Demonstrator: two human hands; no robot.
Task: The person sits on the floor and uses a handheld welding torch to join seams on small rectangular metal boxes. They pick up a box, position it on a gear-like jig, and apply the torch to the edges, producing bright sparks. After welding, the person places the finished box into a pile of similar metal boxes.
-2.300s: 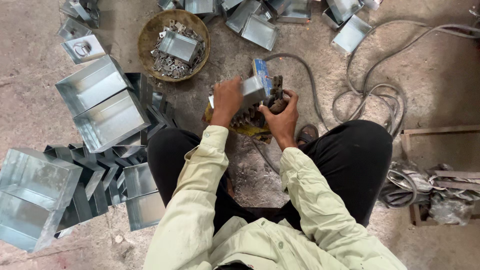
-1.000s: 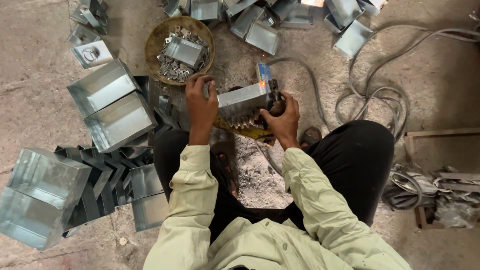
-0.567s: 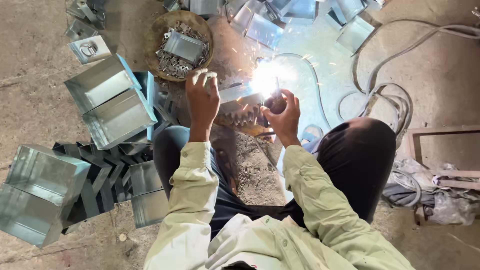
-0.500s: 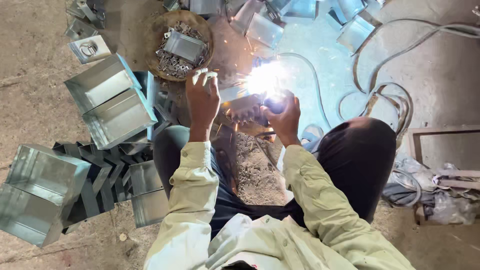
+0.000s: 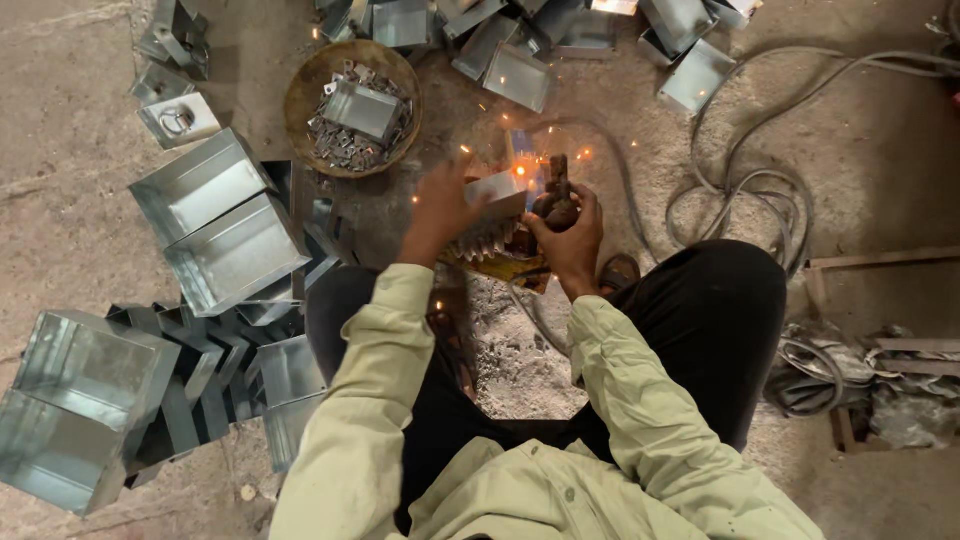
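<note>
Just below the round basket (image 5: 300, 100) of metal scraps: left hand (image 5: 440, 205) gripping a small galvanised metal box (image 5: 497, 190), fingers closed on its edge; right hand (image 5: 572, 228) clenched round a dark welding holder (image 5: 556, 192), tip touching that box amid orange sparks (image 5: 520, 170).

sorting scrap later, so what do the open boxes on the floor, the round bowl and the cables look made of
The open boxes look like thin galvanised sheet steel: grey, shiny, with sharp folded edges. The round bowl seems to be rusty or tarnished metal, dull brown at the rim, though it could be something else. The cables appear rubber- or plastic-sheathed, matte grey and bending in loose loops.
</note>
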